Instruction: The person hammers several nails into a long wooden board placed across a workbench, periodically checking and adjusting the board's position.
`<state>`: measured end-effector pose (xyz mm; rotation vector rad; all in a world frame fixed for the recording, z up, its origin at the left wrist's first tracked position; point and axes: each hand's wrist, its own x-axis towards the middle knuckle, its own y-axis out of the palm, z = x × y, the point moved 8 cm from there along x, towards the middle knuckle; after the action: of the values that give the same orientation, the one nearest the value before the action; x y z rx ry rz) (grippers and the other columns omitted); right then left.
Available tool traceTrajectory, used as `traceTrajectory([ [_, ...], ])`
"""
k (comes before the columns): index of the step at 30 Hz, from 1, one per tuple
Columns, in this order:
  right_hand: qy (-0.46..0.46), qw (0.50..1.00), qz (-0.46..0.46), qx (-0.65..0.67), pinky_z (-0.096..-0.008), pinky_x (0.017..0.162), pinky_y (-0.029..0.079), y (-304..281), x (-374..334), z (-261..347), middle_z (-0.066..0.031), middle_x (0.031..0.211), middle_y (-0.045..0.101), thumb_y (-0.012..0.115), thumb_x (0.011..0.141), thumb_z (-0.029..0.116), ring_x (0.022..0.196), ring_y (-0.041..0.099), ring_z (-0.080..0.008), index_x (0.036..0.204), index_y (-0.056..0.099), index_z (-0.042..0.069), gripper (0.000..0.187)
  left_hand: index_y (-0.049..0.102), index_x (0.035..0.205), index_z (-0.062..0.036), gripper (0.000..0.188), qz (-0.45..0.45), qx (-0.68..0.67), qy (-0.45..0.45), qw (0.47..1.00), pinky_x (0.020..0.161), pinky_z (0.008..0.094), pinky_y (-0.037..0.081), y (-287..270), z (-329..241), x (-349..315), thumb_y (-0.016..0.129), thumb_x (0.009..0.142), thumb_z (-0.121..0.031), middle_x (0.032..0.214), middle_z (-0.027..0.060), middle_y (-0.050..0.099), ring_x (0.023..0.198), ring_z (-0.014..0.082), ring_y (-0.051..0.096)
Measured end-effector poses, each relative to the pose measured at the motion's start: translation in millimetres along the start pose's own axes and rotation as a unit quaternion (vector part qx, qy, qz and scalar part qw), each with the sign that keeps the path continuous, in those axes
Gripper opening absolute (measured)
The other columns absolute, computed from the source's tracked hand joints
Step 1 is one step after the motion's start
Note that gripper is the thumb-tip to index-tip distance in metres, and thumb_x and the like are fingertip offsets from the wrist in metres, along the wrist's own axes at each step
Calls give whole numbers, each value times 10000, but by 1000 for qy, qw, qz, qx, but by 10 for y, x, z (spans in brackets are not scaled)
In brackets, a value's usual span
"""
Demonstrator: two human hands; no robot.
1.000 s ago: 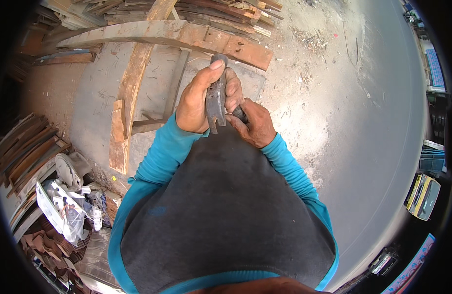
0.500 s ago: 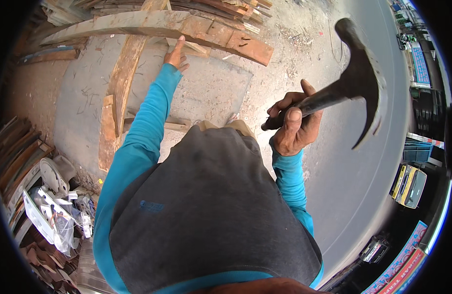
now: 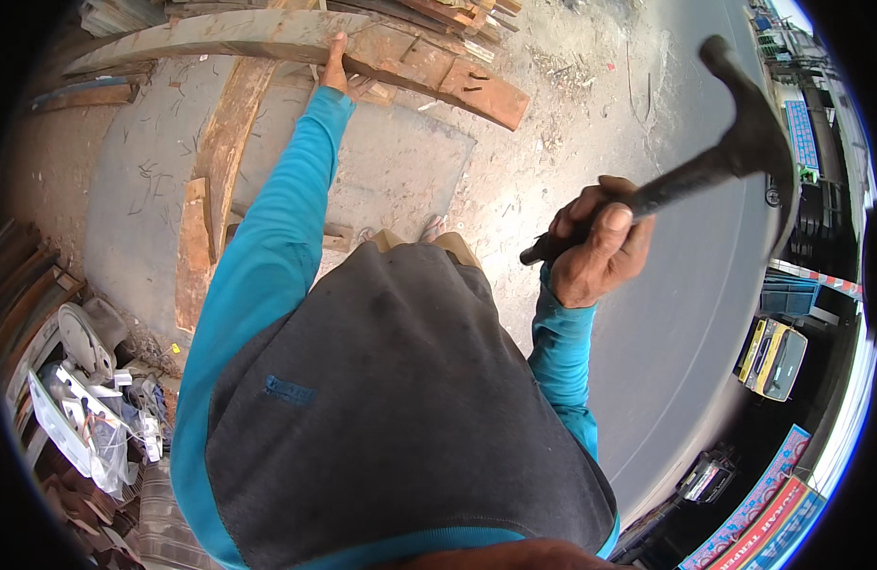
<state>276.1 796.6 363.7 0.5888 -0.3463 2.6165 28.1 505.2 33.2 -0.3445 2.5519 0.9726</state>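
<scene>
A claw hammer (image 3: 695, 176) is gripped by its dark handle in my right hand (image 3: 600, 252), raised at the right with its head up and away from the wood. My left hand (image 3: 337, 74) holds the near edge of a long wooden beam (image 3: 391, 62), thumb on the upper face and the other fingers partly hidden below. Bent nails (image 3: 476, 84) stick out near the beam's right end. The beam lies across another wooden plank (image 3: 231, 142) that runs toward me.
Stacked boards (image 3: 457, 14) lie behind the beam. Loose nails (image 3: 153, 180) are scattered on a grey sheet (image 3: 125, 228) on the ground. White scrap parts (image 3: 77, 408) and timber pile up at the left. A road (image 3: 676, 361) runs along the right, with a yellow vehicle (image 3: 773, 359) beyond.
My left hand has moved forward and taken hold of the beam's edge. My right hand has shifted to the right with the hammer. The whole view has moved slightly.
</scene>
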Motion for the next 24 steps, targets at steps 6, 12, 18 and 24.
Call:
traceTrajectory([
  [6,-192,978,4,80,-317,479,500,41,-43,-316,-95,709,544,520,1014,514,514,521,-162,1025,423,60,464,125,1572,-78,1205,7,-17,6,1000,1127,553,384,-37,68,78,742,734,-685,1492,300,246,1379,450,347],
  [12,297,944,56,-135,-266,376,357,-130,-643,-2041,20,588,434,546,1023,448,448,427,-83,835,479,86,413,122,1575,-85,1199,22,-8,15,1000,1130,556,378,117,-195,223,744,738,-678,1490,305,261,1395,452,332],
  [18,-62,992,-78,75,-270,402,458,-259,187,-91,-79,703,492,457,1042,497,478,486,-134,988,436,52,448,77,1578,-93,1258,15,-2,9,1000,1129,561,376,-61,-3,14,789,704,-651,1480,329,241,1375,467,357],
  [24,-214,958,133,-138,-442,527,494,45,-407,-1101,-189,746,577,710,932,337,578,599,-318,927,463,43,385,120,1583,-133,1185,42,-24,6,999,1131,562,373,-95,44,179,785,734,-625,1495,322,233,1369,484,355],
])
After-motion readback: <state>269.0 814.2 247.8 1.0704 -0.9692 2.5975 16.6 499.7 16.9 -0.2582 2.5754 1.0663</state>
